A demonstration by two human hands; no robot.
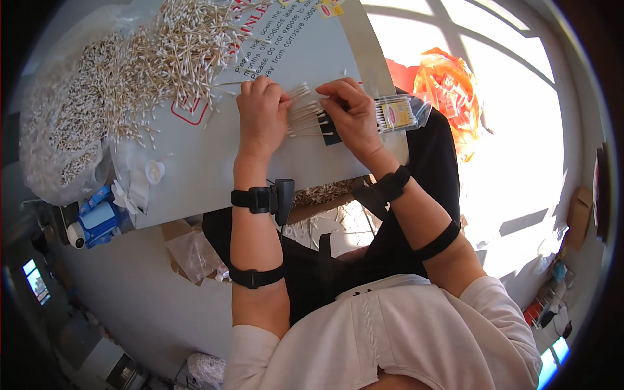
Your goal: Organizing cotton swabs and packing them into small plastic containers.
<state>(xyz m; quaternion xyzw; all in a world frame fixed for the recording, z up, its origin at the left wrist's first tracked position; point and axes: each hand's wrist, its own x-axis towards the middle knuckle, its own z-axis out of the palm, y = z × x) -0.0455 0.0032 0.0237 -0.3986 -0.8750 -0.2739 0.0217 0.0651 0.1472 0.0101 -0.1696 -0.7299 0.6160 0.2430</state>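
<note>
My left hand (261,120) is over the grey tabletop, its fingers curled and closed on the near ends of a small fan of cotton swabs (303,116). The swabs stick out toward my right hand (355,116), whose thumb and forefinger are bent toward each other at their tips. What those fingertips hold, if anything, is too small to make out. Under the right palm lies a small dark flat piece (330,133). Just right of that hand is a clear packet of cotton swabs (396,113) with a yellow label, near the table's right edge.
A big heap of loose cotton swabs (175,58) spills from a clear plastic bag (49,140) across the left of the printed grey tabletop (208,175). A blue bottle-like object (97,224) is off the left edge. An orange plastic bag (447,91) lies beyond the right edge.
</note>
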